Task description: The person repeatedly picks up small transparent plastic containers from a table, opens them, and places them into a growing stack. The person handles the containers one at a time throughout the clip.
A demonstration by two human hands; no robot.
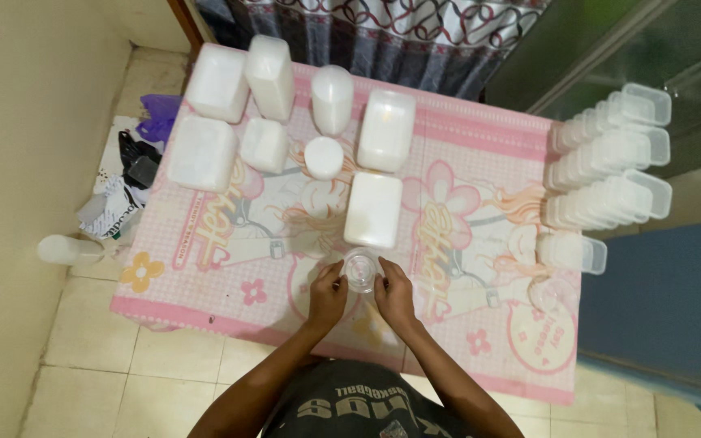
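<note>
Together, the left hand (pixel 328 294) and right hand (pixel 393 294) curl their fingers around a small clear round container (pixel 360 269), holding it from both sides on the pink counter (pixel 229 268) just below a white rectangular tub (pixel 373 209).

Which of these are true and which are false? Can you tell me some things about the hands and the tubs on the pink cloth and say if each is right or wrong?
1. Both hands hold one small clear round cup. True: the left hand and the right hand hold the small clear cup between them.
2. The cloth on the table is plain blue. False: the tablecloth is pink with cartoon drawings and flowers.
3. Stacks of clear rectangular tubs lie at the right side of the table. True: the stacked tubs lie there in rows.
4. The white containers stand right next to the person's belly. False: the white containers stand at the far side of the table.
</note>
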